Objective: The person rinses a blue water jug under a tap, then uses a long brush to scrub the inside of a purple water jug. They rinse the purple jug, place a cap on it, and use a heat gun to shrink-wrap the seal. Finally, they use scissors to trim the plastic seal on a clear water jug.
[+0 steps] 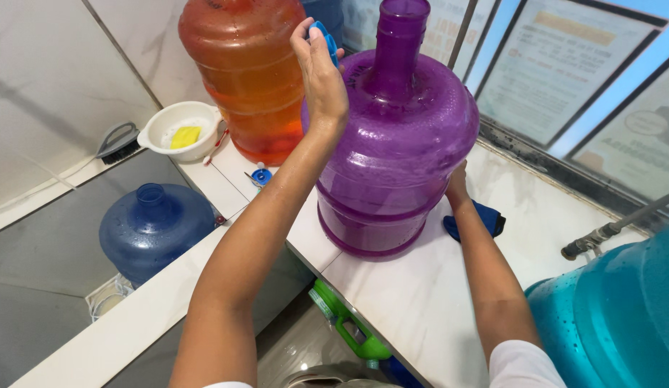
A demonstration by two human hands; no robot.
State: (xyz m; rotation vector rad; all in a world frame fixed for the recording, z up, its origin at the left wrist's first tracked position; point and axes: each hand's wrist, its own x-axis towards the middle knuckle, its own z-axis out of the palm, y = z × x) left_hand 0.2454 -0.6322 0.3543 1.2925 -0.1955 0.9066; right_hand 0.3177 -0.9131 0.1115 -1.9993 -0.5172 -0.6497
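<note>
A large purple water jug (pixel 403 144) stands upright on the white marble counter (pixel 421 302), its neck open at the top. My left hand (pixel 320 72) is raised beside the jug's shoulder and grips a small blue cap (pixel 326 37) between the fingers. My right hand (pixel 458 188) rests low against the jug's right side, near its base, touching the wall. A dark blue cloth (pixel 482 219) lies on the counter just beside that hand.
An orange jug (pixel 245 72) stands behind the purple one. A white bowl with a yellow sponge (pixel 183 133) and a brush (pixel 119 144) sit at the back left. A blue jug (pixel 155 226) stands lower left, a teal jug (pixel 615 316) at right, a tap (pixel 593 241) nearby.
</note>
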